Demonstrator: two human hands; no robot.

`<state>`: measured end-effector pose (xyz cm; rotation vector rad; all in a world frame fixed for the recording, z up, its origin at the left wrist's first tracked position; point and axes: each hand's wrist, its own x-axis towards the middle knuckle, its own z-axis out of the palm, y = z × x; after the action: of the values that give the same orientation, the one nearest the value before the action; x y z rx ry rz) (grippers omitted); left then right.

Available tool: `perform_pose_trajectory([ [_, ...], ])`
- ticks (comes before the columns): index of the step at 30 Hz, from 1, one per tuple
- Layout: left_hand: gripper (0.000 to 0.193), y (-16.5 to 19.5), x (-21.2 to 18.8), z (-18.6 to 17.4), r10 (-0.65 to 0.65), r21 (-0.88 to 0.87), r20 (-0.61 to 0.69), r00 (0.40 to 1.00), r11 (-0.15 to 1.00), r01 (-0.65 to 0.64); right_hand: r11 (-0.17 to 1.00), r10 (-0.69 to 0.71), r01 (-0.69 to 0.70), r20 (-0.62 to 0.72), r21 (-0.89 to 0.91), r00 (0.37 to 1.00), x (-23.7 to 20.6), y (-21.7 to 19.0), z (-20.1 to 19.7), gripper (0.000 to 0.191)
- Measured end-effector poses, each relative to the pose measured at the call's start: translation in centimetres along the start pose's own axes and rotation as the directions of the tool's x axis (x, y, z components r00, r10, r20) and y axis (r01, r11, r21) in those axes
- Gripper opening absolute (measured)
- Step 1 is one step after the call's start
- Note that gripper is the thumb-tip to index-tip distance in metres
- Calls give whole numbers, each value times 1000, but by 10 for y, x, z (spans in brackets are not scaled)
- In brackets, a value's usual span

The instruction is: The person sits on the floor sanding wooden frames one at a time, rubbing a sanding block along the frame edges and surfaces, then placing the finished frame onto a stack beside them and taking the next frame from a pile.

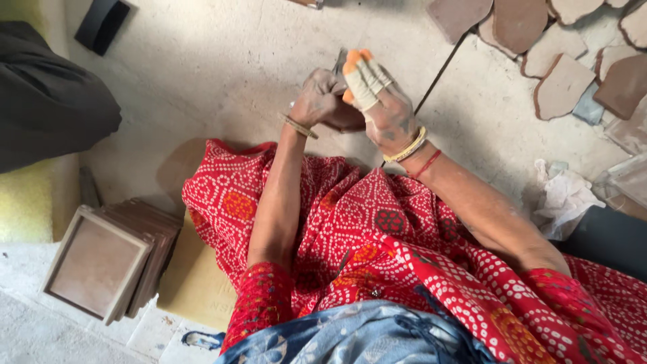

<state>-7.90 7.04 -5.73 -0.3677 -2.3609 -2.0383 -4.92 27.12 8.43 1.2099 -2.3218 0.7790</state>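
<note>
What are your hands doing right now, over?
Both hands raised together over the lap. Right hand, fingers taped and orange-tipped, pressed against left hand, closed around a small dark piece. Thin rod on the floor beyond, nothing blocking.

I sit on a pale gray floor [222,61]. Flat brown stone pieces [559,84] lie on it at two o'clock. A stack of square tiles [108,259] lies at eight o'clock. A white cloth [566,199] lies at three o'clock.
</note>
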Motion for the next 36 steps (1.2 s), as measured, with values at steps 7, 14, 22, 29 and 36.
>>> perform_pose_trajectory([
  [7,15,18,-1,-14,-199,74,-203,959,973,218,1000,14,-14,8,-20,1000,-11,0,-31,46],
  [14,14,32,1,7,64,13,-75,995,998,-63,997,80,-79,-49,12,996,4,0,19,45],
  [22,38,65,-20,-18,-261,-132,-261,929,963,234,934,311,-269,165,-234,936,-159,74,-23,30],
  [29,40,82,-26,-11,-275,-93,-270,923,961,259,759,635,-611,50,-226,771,-184,104,-9,20],
  [36,34,100,-29,-10,-66,-78,-240,969,996,48,962,268,-256,-140,98,953,-49,16,-11,32],
])
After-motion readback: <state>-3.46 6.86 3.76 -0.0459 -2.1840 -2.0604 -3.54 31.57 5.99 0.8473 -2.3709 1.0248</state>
